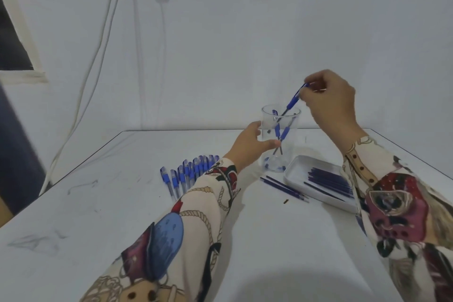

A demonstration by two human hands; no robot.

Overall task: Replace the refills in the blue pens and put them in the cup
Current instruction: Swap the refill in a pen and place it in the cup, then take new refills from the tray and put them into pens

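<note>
In the head view, the right hand [328, 98] is raised above the clear plastic cup [280, 138], its fingers [309, 82] pinching the top end of a blue pen [293, 102]. The pen slants down to the left, and its lower end reaches just inside the cup's rim. The left hand [252, 143] holds the cup from the left side, thumb across the front wall and the other fingers curved round the back, so the cup stands upright on the white counter [103, 203]. Inside the cup several more blue pens [282, 133] lean against one another, caps at the bottom.

To the left of the cup, behind the left patterned sleeve [196, 216], a row of capped blue pens [187, 173] lies side by side on the counter, partly hidden by the forearm. Just right of the cup sits a shallow white tray [297, 167] holding a bundle of dark blue refills [329, 181]. A few loose refills [284, 187] lie on the counter in front of the tray's left corner, and a tiny dark piece [285, 202] lies near their tips. The right sleeve [397, 206] covers the tray's right edge. White cables [98, 56] hang down the wall behind the counter
</note>
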